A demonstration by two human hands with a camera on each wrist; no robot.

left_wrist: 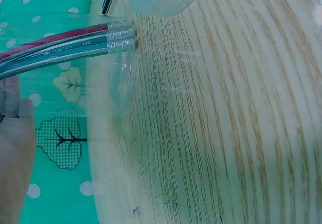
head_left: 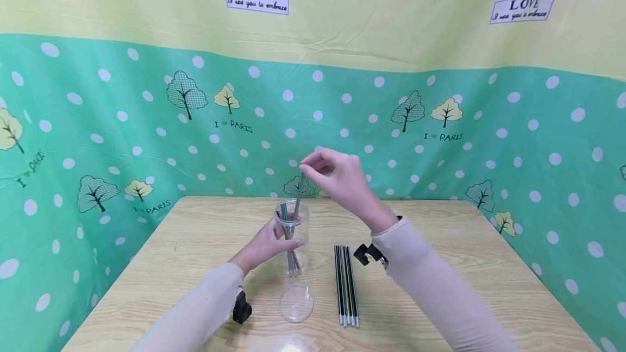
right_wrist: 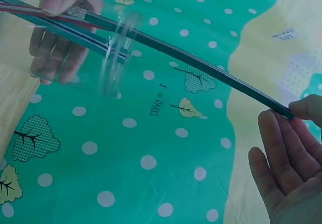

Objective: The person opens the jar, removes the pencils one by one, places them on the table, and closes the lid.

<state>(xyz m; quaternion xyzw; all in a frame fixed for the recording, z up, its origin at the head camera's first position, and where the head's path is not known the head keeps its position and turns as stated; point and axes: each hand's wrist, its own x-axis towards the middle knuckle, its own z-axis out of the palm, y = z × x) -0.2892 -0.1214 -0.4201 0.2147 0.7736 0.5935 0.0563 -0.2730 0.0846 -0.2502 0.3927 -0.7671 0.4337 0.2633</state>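
My left hand (head_left: 264, 246) is wrapped around a clear plastic jar (head_left: 304, 231) that stands near the middle of the table. Above the jar, my right hand (head_left: 344, 181) pinches the upper end of a dark green pencil (right_wrist: 201, 63) between thumb and fingertips. The pencil slants down, its ferrule end inside the jar's mouth. Other pencils (left_wrist: 85, 45), red and teal, lean in the jar with their metal ferrules at the bottom. In the right wrist view, the left thumb and fingers show around the jar wall.
A round clear lid (head_left: 296, 303) lies in front of the jar. To its right, several black pencils (head_left: 346, 287) lie side by side on the wooden table (head_left: 435, 243). A green and yellow printed curtain (head_left: 342, 91) hangs behind the table and along its sides.
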